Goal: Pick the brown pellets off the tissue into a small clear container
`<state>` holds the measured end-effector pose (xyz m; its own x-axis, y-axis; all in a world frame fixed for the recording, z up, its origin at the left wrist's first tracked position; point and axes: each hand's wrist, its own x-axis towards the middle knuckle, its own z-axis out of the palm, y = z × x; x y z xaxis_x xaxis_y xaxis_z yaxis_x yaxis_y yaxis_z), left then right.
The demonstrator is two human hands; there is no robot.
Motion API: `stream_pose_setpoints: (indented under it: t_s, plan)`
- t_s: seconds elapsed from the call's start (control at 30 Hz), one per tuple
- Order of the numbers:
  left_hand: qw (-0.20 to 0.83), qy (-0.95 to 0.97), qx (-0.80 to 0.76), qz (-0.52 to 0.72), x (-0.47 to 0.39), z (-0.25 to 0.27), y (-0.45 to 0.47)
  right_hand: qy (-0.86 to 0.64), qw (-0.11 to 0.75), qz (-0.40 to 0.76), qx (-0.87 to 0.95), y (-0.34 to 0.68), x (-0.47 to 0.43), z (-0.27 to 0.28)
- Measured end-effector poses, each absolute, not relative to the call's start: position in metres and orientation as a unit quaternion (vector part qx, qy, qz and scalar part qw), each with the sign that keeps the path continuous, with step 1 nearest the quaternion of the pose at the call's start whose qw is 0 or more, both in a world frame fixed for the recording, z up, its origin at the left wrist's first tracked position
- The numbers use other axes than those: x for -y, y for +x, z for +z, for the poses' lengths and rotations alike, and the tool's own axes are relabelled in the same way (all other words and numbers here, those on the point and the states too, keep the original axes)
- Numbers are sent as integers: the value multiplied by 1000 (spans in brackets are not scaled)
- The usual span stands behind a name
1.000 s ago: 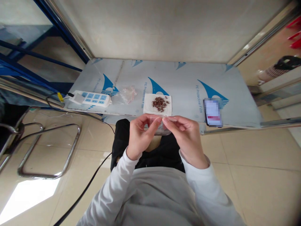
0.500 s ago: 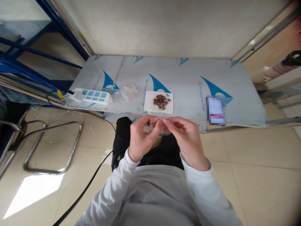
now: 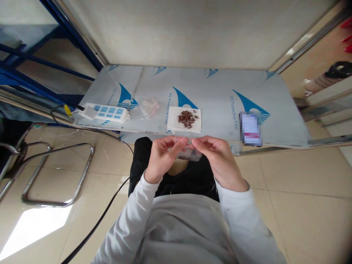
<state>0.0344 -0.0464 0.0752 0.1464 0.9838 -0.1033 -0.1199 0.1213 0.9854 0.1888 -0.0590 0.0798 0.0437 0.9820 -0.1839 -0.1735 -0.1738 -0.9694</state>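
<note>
Between my hands, over my lap just off the table's front edge, is a small clear plastic bag [image 3: 189, 154]. My left hand [image 3: 165, 154] pinches its upper edge between thumb and fingers. On the other side my right hand [image 3: 218, 156] grips the same edge, thumb pressed against the fingers. Something dark shows through the bag, but I cannot tell whether it lies inside or behind. Just beyond my hands, a heap of small brown capsule-like pieces [image 3: 187, 118] rests on a white paper square [image 3: 173, 124].
On the film-covered table [image 3: 214, 99] lie a white power strip [image 3: 107, 113] at left, more clear plastic bags [image 3: 150, 107] beside it, and a blurred-out phone [image 3: 250, 128] at right. A metal-framed chair [image 3: 90, 157] stands at left. A black cable [image 3: 101, 214] crosses the floor.
The bag has been spread flatter and now hangs lower between my fingers. My thumbs have moved slightly apart along its edge. The whole view has shifted a little.
</note>
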Motion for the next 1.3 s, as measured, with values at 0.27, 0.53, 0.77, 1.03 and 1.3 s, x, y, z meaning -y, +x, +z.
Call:
stream_pose_setpoints:
  t_s: [0.27, 0.53, 0.77, 1.03, 1.3]
  plan:
    - [615, 477, -412, 473, 32, 72, 32, -516, 532, 521, 424, 191, 49, 77]
    - [581, 514, -427, 465, 34, 57, 36, -546, 545, 462, 438, 191, 62, 48]
    - [548, 533, -457, 454, 29, 39, 40, -562, 554, 483, 379, 214, 47, 40]
    - [247, 564, -679, 400, -42, -24, -1, -719, 480, 308, 397, 322, -86, -18]
    - [117, 591, -730, 323, -131, -39, -15, -760, 448, 138, 450, 337, -114, -32]
